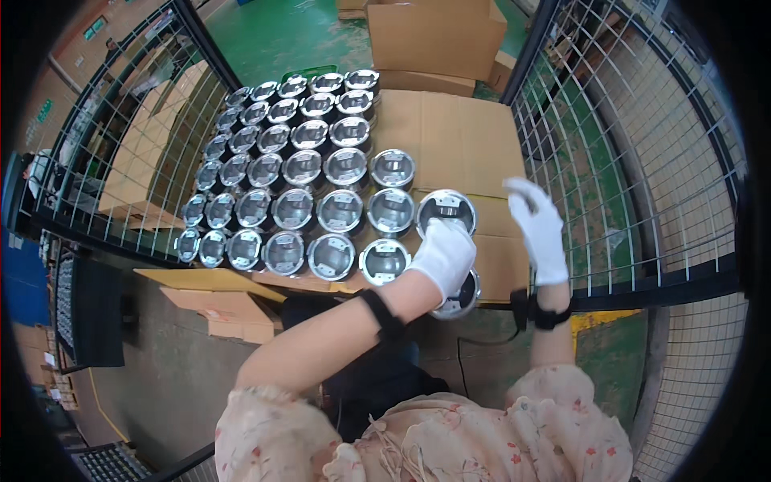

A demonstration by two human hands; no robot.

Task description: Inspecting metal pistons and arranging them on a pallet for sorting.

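Note:
My left hand (446, 253), in a white glove, reaches across to the near right of the rows. Its fingers are closed at the inner rim of a shiny metal piston (447, 207), which faces open side up. Another piston (463, 299) shows partly beneath my left wrist, at the near edge of the cardboard. To the right, my white-gloved right hand (540, 229) is raised beside the cardboard, fingers apart and curved, holding nothing. Several more pistons (340, 211) stand in rows to the left, their hollow sides up.
A cardboard sheet (450, 136) covers the work surface under the pistons. Black-framed wire mesh panels (618, 161) rise at both sides. A large carton (434, 40) stands beyond the far edge. Open carton flaps (217, 293) lie below the near left edge, and a black cable (486, 341) hangs near my right wrist.

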